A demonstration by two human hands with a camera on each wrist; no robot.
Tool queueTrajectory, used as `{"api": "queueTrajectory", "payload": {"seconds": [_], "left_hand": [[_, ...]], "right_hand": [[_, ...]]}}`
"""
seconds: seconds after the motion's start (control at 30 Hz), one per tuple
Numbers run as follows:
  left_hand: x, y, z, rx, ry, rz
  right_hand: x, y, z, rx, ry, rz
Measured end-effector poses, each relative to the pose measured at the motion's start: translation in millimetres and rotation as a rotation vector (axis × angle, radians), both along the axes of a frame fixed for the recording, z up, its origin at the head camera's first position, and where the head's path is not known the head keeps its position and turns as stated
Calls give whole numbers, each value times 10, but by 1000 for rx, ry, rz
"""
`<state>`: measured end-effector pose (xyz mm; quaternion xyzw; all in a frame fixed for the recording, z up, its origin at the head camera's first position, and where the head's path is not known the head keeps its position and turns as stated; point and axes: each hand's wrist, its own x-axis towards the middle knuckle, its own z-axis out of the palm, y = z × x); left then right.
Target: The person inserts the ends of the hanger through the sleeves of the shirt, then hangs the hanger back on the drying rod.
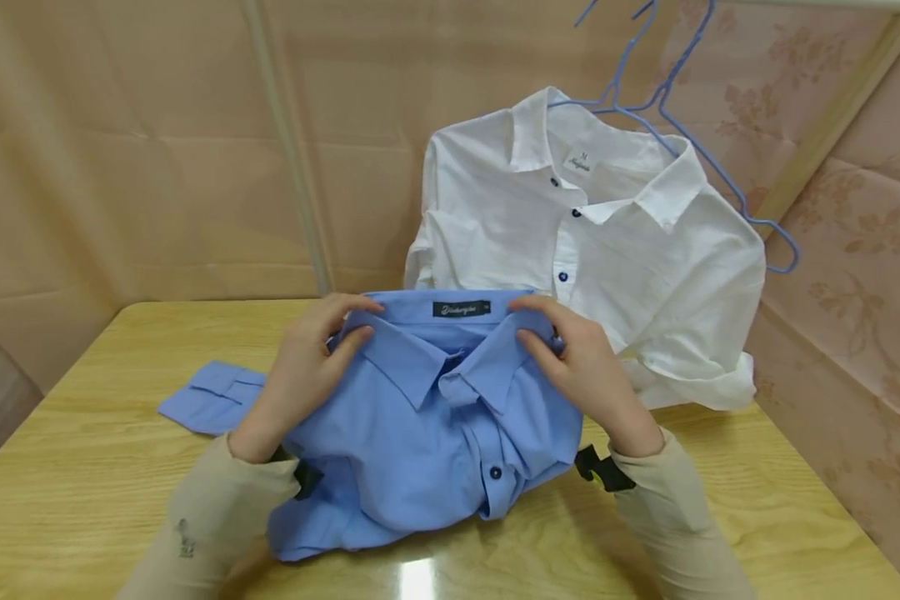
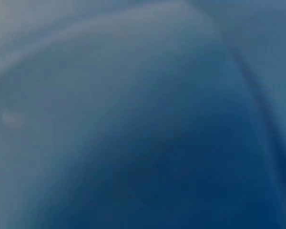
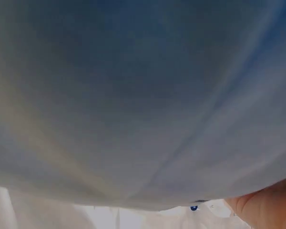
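A blue button shirt (image 1: 420, 450) is held up by its collar over the table, with a dark label (image 1: 461, 309) at the inner neck. My left hand (image 1: 311, 354) pinches the collar's left side between thumb and fingers. On the other side my right hand (image 1: 581, 354) pinches the collar the same way. In the left wrist view, blurred blue cloth (image 2: 148, 119) fills everything and hides the hand. The right wrist view shows the shirt's cloth (image 3: 133, 105) close up, and part of the right hand (image 3: 269, 205) at the lower right.
Behind the blue shirt, a white shirt (image 1: 495, 200) with dark buttons hangs on a blue hanger (image 1: 708, 154); a second blue hanger (image 1: 624, 62) overlaps it. One blue sleeve cuff (image 1: 213, 396) lies on the wooden table (image 1: 82, 467) at left. Curtains (image 1: 157, 150) enclose the back.
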<state>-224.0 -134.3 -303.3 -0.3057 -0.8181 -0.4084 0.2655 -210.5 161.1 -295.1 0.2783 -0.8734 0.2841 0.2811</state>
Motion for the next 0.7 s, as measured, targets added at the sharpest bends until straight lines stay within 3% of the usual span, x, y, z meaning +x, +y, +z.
{"api": "queueTrajectory", "payload": {"seconds": [0.4,0.7], "left_hand": [[-55,20,-45,0,-40,32],[-40,16,-53,56,-88,30]], "right_hand": [[-33,-23,-38,-50,6,-46],[-47,-1,-62,-149,-77,0]]}}
